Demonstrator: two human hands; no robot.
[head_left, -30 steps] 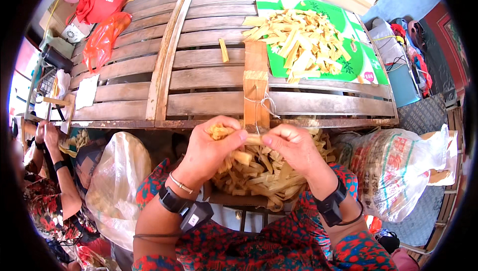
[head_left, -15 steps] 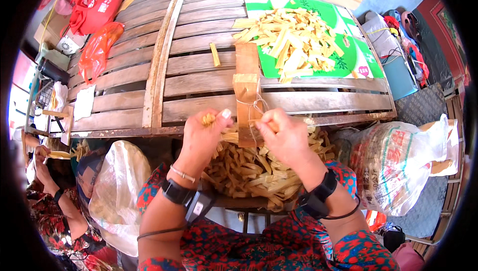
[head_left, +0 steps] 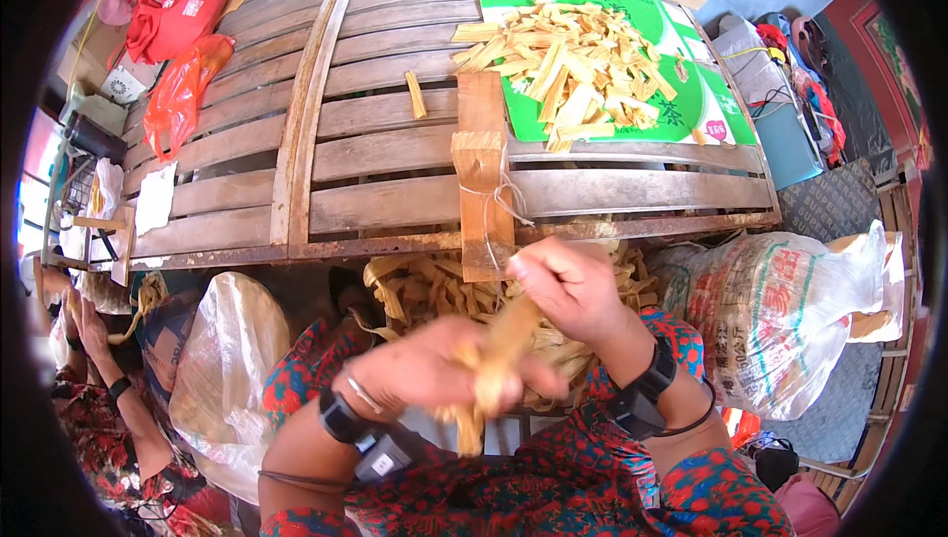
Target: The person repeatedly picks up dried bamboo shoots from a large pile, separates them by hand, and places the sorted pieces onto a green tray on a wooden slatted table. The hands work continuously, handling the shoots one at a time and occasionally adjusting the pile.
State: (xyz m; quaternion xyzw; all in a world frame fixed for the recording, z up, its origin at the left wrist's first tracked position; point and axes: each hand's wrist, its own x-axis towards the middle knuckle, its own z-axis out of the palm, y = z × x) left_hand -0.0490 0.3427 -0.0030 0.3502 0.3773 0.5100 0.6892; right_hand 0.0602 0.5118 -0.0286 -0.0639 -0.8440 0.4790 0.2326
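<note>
Between my two hands stretches a pale yellow dried strip, partly smeared by motion. My right hand pinches its upper end just below the wooden block. Lower and nearer my lap, my left hand is closed around the other part, with a loose end hanging under it; the fingers are blurred. A wooden block on a board, with string tied around it, juts over the table edge. Beneath it lies a heap of similar strips, partly hidden by my hands.
The slatted table carries a green printed sheet with a pile of yellow folded pieces. One piece lies apart. Sacks stand on the right and left. Another person's hands work at far left.
My left hand has come down and toward me from beside the wooden block, and my right hand has dropped slightly. The yellow strip now spans both hands.
</note>
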